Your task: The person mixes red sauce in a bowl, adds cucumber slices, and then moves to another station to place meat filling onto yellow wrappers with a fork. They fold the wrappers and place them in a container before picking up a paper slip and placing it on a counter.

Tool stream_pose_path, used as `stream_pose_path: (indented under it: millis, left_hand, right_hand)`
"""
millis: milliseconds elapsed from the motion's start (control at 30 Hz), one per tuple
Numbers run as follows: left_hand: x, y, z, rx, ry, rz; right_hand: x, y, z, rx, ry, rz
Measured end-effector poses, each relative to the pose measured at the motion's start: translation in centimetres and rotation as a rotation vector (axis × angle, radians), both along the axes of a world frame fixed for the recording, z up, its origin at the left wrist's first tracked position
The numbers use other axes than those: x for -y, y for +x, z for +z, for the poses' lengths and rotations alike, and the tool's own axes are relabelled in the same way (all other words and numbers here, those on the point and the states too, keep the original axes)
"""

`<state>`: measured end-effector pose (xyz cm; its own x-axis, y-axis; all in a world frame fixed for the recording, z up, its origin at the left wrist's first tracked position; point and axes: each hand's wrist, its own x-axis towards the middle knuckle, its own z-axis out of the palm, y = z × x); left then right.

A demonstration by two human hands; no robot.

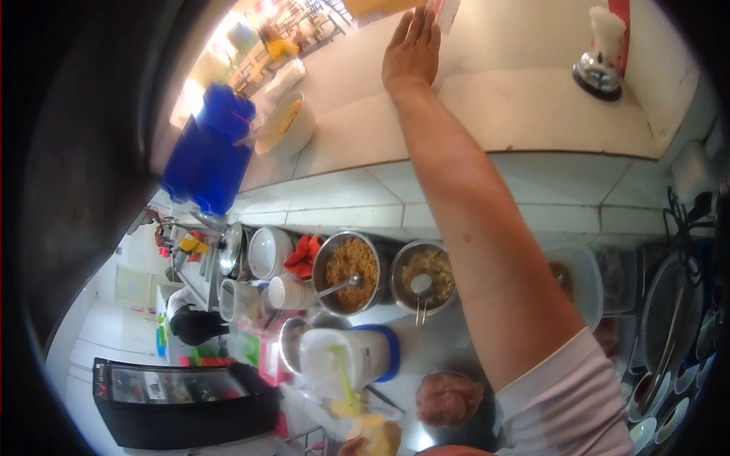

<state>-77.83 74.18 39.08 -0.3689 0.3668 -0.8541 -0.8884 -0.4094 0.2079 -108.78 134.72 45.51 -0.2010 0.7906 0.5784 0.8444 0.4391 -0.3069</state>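
My right hand (412, 52) is stretched out over the pale counter ledge (517, 114), its fingers extended, back of the hand up. Its fingertips are beside a yellow item (384, 7) and a white-and-red item (442, 15) at the top edge; contact is unclear. At the bottom edge, my left hand (351, 447) is partly visible, closed round a crumpled pale yellow item (378, 435). Between my arms lies reddish-brown food (449, 399). Left of my right forearm are a pot of orange-brown food (353, 266) and a smaller pot (435, 266) with a strainer-like utensil.
On the ledge stand a white bowl (293, 129) and a metal bell (597, 74). Blue containers (209, 152) are at the left. Below are white tubs (270, 252), a white container (342, 357) and a black display fridge (182, 406). Pans and small bowls (671, 418) line the right.
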Motion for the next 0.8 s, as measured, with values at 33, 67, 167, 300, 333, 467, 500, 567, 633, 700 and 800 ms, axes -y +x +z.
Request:
stream_pose_path:
  millis: [33, 67, 167, 300, 333, 467, 500, 567, 633, 700, 800]
  left_hand:
    - [0.1, -0.1, -0.2, 0.009, 0.042, -0.013]
    - [0.3, -0.2, -0.3, 0.018, 0.081, -0.021]
    - [0.9, -0.4, -1.0, 0.039, 0.194, -0.044]
    - [2.2, -0.6, -2.3, 0.067, 0.315, -0.075]
    - [2.7, -0.6, -2.8, 0.073, 0.340, -0.081]
    - [7.6, 0.5, -7.5, -0.228, -0.206, -0.050]
    - [6.0, 0.1, -6.2, -0.220, -0.148, -0.058]
    - [5.3, 0.0, -5.7, -0.203, -0.091, -0.065]
    - [5.6, -0.6, -6.4, -0.114, 0.135, -0.103]
    - [2.5, -0.6, -3.8, -0.136, 0.074, -0.069]
    - [3.9, -0.4, -4.9, -0.197, 0.018, -0.055]
  right_hand:
    - [-0.1, -0.1, 0.0, 0.035, -0.041, -0.007]
    - [-0.1, -0.1, -0.1, 0.038, -0.018, -0.009]
    - [0.4, 0.5, 0.3, 0.026, -0.099, 0.054]
    - [0.3, 0.5, 0.2, 0.042, -0.088, 0.037]
    - [0.3, 0.4, 0.2, 0.031, -0.100, 0.044]
    - [0.1, 0.3, 0.1, 0.015, -0.146, 0.082]
    - [0.2, 0.3, 0.2, 0.017, -0.144, 0.084]
    - [0.3, 0.5, 0.3, 0.039, -0.151, 0.074]
    - [0.5, 0.8, 0.5, 0.047, -0.148, 0.065]
    - [0.6, 1.1, 0.7, 0.053, -0.142, 0.055]
    - [0.5, 0.5, 0.4, -0.020, -0.119, 0.094]
